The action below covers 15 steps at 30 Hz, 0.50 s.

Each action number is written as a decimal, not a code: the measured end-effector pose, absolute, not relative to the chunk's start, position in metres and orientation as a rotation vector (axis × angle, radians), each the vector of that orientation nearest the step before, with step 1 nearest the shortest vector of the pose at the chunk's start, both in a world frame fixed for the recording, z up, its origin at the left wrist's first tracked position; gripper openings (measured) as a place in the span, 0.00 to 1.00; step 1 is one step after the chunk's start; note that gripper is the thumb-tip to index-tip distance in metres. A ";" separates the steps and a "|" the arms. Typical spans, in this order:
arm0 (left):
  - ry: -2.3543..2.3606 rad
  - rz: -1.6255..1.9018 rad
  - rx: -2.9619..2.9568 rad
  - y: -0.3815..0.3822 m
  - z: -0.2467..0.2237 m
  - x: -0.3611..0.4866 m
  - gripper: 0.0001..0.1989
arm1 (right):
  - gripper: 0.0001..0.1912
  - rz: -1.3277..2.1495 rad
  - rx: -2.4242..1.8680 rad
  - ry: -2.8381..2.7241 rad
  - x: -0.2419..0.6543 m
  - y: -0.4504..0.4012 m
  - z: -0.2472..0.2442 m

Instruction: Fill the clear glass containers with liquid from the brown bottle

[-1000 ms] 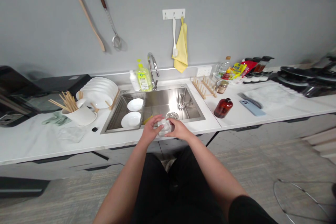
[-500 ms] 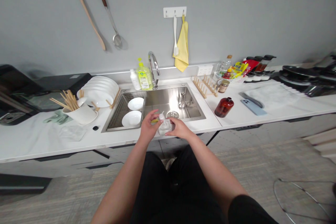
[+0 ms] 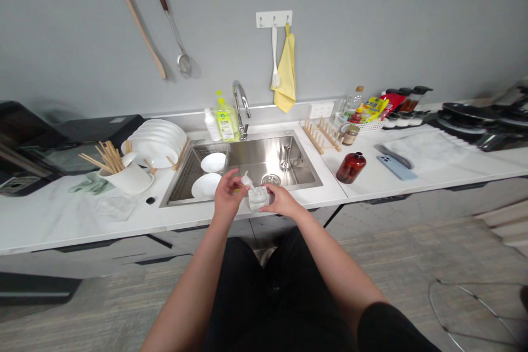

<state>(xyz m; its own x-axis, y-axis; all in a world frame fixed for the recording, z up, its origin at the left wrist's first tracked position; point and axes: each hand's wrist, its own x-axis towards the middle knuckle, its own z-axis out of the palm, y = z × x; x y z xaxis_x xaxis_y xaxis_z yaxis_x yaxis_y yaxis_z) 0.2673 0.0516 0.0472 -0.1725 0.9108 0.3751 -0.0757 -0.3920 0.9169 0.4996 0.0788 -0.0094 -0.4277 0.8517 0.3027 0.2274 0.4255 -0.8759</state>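
My left hand is closed in a pinch on a small whitish lid-like piece with a narrow tip. Something yellowish shows by its fingers, too small to name. My right hand grips a small square whitish container from the side, its top facing up. Both are held over the front edge of the sink. White bowls sit in the drain basket behind my left hand.
A faucet, dish soap bottle and white bottle stand behind the sink. On the right are a brown bottle, wooden rack and phone. Plates and a white utensil holder stand left.
My left hand has moved left and slightly up with the whitish piece, away from the container. The container's top now shows; my right hand holds it in nearly the same place.
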 end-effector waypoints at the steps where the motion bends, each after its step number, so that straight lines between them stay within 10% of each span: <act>1: 1.022 1.671 1.323 0.051 0.048 0.267 0.35 | 0.41 1.000 -0.920 -1.896 0.500 0.079 -0.009; 15: 1.075 1.780 1.290 0.049 0.038 0.268 0.31 | 0.42 1.003 -0.933 -1.896 0.499 0.077 -0.007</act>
<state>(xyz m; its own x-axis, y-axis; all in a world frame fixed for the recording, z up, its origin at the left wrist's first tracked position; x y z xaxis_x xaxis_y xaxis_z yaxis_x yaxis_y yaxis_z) 0.2680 0.0488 0.0377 -0.2773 0.8749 0.3972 -0.0557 -0.4273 0.9024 0.4995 0.0775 -0.0070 -0.4249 0.8564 0.2932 0.2394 0.4187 -0.8760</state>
